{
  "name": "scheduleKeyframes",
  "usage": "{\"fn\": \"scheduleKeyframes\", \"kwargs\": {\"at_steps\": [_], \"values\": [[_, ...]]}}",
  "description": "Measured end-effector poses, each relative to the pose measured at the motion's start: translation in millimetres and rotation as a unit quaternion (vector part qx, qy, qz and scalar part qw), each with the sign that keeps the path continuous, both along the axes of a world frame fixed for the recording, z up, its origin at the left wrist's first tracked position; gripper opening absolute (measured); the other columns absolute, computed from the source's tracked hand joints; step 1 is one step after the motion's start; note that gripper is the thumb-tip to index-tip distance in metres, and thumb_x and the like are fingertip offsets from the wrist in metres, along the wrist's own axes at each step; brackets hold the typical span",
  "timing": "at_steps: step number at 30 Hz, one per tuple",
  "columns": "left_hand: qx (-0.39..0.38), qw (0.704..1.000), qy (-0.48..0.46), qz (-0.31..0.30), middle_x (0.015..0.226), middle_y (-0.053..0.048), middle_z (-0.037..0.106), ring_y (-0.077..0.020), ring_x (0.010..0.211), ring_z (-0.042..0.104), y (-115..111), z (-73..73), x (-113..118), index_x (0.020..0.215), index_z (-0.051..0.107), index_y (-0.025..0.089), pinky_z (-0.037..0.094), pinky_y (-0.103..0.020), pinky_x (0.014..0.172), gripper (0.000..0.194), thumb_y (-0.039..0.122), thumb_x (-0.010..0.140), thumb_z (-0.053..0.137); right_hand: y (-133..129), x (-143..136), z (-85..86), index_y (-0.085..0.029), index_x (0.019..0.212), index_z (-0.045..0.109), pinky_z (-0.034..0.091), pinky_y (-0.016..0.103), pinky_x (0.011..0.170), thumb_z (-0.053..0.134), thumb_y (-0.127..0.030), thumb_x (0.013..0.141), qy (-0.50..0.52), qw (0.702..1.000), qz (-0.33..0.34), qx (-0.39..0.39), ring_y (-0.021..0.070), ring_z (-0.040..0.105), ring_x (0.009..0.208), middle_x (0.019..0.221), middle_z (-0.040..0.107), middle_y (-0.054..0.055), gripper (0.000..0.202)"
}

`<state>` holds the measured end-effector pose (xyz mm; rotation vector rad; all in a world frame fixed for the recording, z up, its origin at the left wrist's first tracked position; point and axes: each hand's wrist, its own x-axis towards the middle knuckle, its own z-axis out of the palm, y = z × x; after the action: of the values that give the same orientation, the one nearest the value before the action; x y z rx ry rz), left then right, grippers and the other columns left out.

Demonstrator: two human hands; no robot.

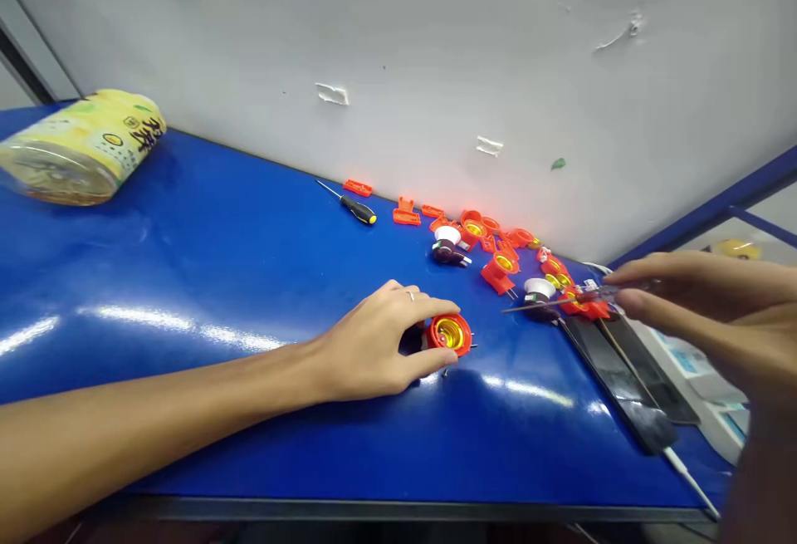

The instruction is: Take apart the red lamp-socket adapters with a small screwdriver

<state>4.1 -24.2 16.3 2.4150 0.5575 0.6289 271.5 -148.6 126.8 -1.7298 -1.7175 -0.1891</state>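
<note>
My left hand (398, 340) rests on the blue table and grips an orange lamp socket (449, 335) between thumb and fingers. The socket's gold threaded mouth faces up, and metal plug pins stick out on its right side. A small screw (444, 373) shows beside the thumb. On the right, my right hand (691, 311) is raised above the table, pinching a screwdriver (560, 303) by its handle. The thin shaft points left toward the socket, with its tip apart from it. Part of the handle is blurred and hidden by the fingers.
Several orange socket parts (498, 266) and two white-and-black sockets (447, 237) lie along the wall. A black-yellow screwdriver (358, 210) sits farther left, and a yellow-labelled bottle (93, 141) lies at far left. Dark phones (623, 386) with a white cable lie at right.
</note>
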Motion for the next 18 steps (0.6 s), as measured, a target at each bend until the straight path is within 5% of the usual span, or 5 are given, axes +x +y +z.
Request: {"fn": "scheduleKeyframes", "kwargs": {"at_steps": [3,7,18], "values": [[0.002,1.0,0.002,0.004,0.104,-0.001,0.076,-0.0214,0.093,0.066,1,-1.0,-1,0.131,0.067,0.025,0.048,-0.035,0.092,0.042,0.037,0.091,0.073,18,-24,5.0,-0.028,0.082,0.08,0.052,0.022,0.052,0.087,-0.034,0.075,0.058,0.992,0.11,0.03,0.0137,0.067,0.061,0.073,0.076,-0.002,0.012],[-0.006,1.0,0.001,-0.002,0.103,-0.001,0.075,-0.0214,0.094,0.064,1,-1.0,-2,0.133,0.066,0.025,0.046,-0.036,0.091,0.042,0.036,0.092,0.073,43,-40,-10.9,-0.026,0.083,0.078,0.049,0.024,0.054,0.08,-0.027,0.084,0.053,0.975,0.206,-0.057,0.0128,0.064,0.061,0.075,0.075,-0.001,0.003],[-0.012,1.0,-0.003,0.0,0.102,-0.001,0.075,-0.0209,0.092,0.064,0,-1.0,-1,0.133,0.066,0.024,0.046,-0.034,0.09,0.042,0.035,0.092,0.073,48,-34,-28.0,-0.026,0.086,0.075,0.045,0.024,0.052,0.077,-0.02,0.085,0.06,0.973,0.223,-0.02,0.0119,0.061,0.06,0.072,0.072,-0.002,0.006]]}}
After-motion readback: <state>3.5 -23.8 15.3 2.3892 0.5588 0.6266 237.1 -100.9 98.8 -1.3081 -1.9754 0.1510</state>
